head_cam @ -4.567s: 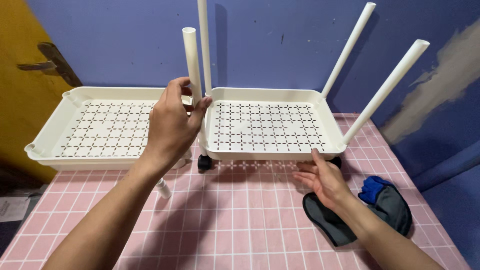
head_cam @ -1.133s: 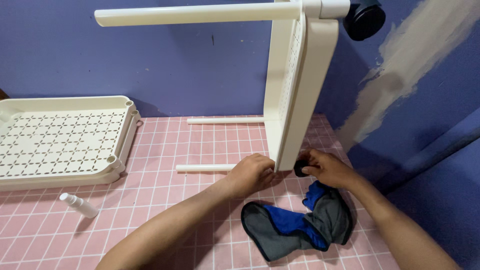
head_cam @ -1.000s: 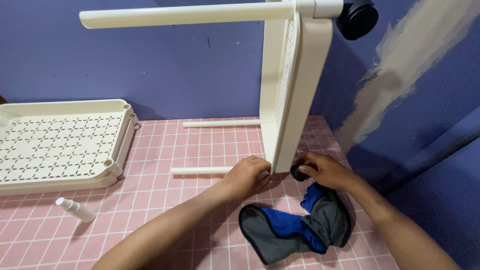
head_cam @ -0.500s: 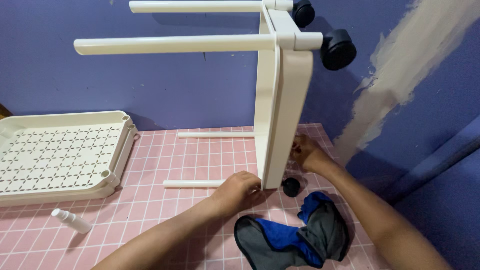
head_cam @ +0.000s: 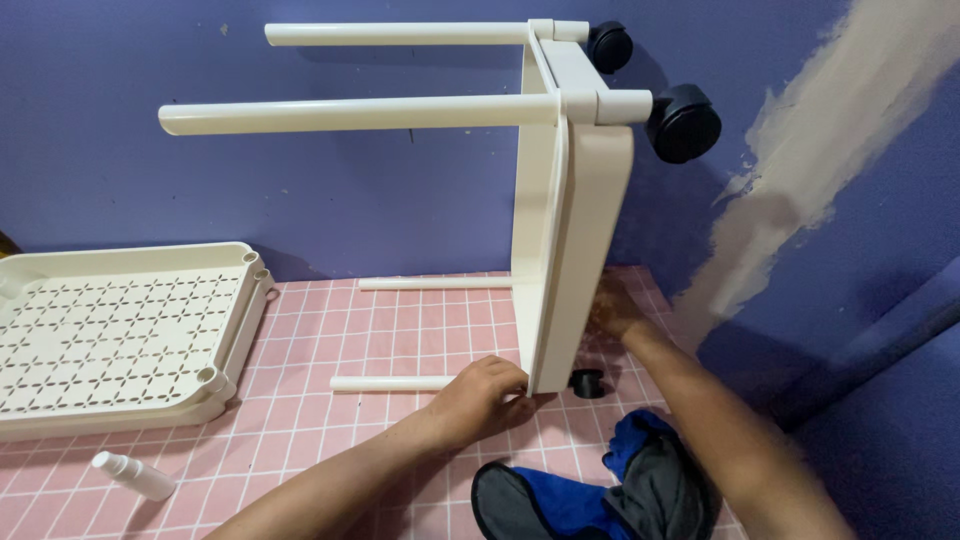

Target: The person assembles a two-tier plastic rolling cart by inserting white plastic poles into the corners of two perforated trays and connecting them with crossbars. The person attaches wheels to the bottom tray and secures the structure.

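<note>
Standing on its edge on the pink tiled floor (head_cam: 400, 330), a cream plastic tray (head_cam: 575, 270) rises upright against the blue wall (head_cam: 350, 200), its four round legs pointing left. Two upper legs (head_cam: 360, 112) jut out horizontally in the air, and two lower ones (head_cam: 390, 383) lie along the tiles. Black caster wheels (head_cam: 683, 123) sit on the two top corners, glossy and round.

The left hand (head_cam: 485, 390) rests at the tray's lower near corner, fingers curled against the edge where the nearer lower leg meets it. The right hand (head_cam: 612, 310) reaches behind the tray's underside, and the panel hides most of its fingers, so I cannot tell whether they are closed on anything. Just beside the tray's base, between the two forearms, a loose black caster (head_cam: 588, 382) sits on the tiles.

To the left lies a second cream tray (head_cam: 130, 335), flat, its bottom pierced with a star-like lattice and its corners carrying round sockets. A small white tube-shaped piece (head_cam: 133, 475) lies near its front edge. At the bottom of the view, close to the right forearm, a soft blue and dark grey cloth item (head_cam: 600, 490) lies crumpled. A pale patch of bare plaster (head_cam: 800, 170) streaks the wall on the right.
</note>
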